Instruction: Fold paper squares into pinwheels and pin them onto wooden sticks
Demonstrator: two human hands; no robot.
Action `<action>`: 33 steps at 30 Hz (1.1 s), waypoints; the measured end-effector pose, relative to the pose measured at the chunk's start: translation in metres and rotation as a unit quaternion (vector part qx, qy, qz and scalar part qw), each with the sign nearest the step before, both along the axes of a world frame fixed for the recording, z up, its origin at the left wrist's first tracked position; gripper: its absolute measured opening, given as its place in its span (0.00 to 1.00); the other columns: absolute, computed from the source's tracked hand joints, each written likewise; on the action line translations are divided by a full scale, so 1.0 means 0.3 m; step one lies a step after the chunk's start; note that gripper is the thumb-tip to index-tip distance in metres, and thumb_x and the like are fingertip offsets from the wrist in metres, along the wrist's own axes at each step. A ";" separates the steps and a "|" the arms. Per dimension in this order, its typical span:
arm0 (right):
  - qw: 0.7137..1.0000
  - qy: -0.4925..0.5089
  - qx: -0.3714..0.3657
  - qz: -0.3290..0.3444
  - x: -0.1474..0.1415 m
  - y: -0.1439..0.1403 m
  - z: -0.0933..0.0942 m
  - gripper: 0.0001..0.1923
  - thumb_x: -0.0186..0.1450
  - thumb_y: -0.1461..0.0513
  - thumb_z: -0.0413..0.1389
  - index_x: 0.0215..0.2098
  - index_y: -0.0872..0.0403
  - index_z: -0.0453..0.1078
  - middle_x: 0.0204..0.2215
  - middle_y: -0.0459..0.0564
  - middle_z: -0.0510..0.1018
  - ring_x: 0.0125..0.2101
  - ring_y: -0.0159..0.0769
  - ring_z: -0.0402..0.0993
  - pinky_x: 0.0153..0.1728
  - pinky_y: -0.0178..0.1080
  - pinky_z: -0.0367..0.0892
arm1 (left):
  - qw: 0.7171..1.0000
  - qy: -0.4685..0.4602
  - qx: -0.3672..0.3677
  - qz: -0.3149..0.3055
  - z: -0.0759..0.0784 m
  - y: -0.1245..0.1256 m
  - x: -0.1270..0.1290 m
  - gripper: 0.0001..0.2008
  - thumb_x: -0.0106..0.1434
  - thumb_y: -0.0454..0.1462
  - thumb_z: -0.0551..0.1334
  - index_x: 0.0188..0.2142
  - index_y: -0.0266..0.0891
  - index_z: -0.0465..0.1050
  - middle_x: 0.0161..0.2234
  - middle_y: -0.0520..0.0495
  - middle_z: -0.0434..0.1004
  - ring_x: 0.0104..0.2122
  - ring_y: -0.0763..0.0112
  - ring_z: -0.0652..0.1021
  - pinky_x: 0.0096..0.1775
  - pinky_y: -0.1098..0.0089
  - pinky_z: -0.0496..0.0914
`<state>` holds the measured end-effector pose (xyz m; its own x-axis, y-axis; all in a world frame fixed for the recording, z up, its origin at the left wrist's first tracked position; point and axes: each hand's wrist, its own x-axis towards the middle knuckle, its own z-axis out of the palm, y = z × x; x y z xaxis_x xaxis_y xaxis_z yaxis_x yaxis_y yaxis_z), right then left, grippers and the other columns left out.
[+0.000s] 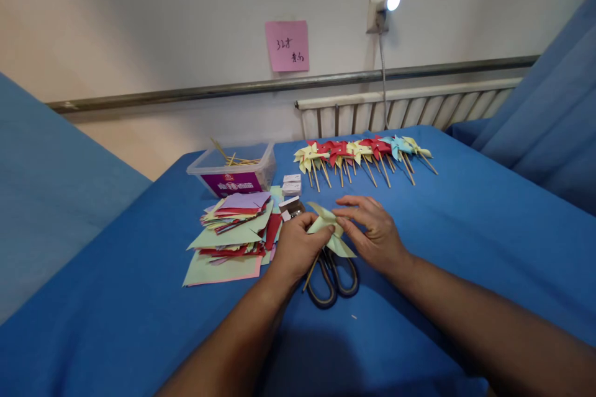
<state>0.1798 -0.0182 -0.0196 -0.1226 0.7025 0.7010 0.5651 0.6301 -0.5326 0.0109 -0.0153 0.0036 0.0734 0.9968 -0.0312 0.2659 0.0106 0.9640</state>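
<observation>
A pale green paper pinwheel point(342, 249) is held over the middle of the table, a thin wooden stick point(309, 276) slanting down below it. My left hand point(294, 243) is closed on the pinwheel, its thumb pressed on the paper near the centre. On the other side, my right hand point(376, 233) pinches the pinwheel's edge between thumb and index finger, the other fingers loosely curled. Black-handled scissors point(323, 298) lie under the pinwheel, their blades hidden. Close to my left fingers is a small opened box point(292, 206) with shiny bits inside.
Stacked coloured paper point(223, 270) lies at the left. Behind it stands a clear plastic tub point(267, 167) with wooden sticks point(239, 162). Small white boxes point(292, 187) sit beside it. Several finished pinwheels point(361, 150) line the back of the blue-covered table point(470, 229).
</observation>
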 end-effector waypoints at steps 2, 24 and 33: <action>0.999 0.023 0.017 -0.026 0.005 0.001 0.005 0.11 0.66 0.62 0.56 0.47 0.46 0.74 0.47 0.51 0.77 0.48 0.42 0.73 0.48 0.49 0.65 | 1.000 -0.008 0.005 -0.001 -0.002 -0.001 -0.001 0.11 0.49 0.42 0.70 0.24 0.37 0.75 0.23 0.49 0.75 0.24 0.70 0.71 0.27 0.71 0.64; 0.999 -0.048 -0.015 0.010 -0.050 -0.035 -0.010 0.36 0.60 0.52 0.62 0.60 0.52 0.53 0.56 0.62 0.66 0.58 0.52 0.62 0.54 0.56 0.62 | 0.942 -0.304 -0.139 0.036 0.015 -0.010 0.014 0.14 0.47 0.36 0.72 0.34 0.34 0.75 0.28 0.48 0.78 0.26 0.72 0.75 0.34 0.70 0.68; 0.997 -0.066 -0.037 -0.003 -0.060 -0.046 -0.001 0.33 0.59 0.50 0.62 0.57 0.52 0.57 0.52 0.61 0.70 0.53 0.53 0.66 0.48 0.55 0.65 | 0.928 -0.335 -0.150 0.062 0.015 -0.012 0.020 0.11 0.47 0.35 0.72 0.30 0.37 0.74 0.26 0.52 0.75 0.26 0.72 0.74 0.32 0.71 0.67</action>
<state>0.1620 -0.0319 -0.0198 -0.2062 0.7534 0.6244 0.6373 0.5876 -0.4985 0.0169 -0.0188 0.0083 0.0620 0.9525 -0.2982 -0.4141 0.2964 0.8606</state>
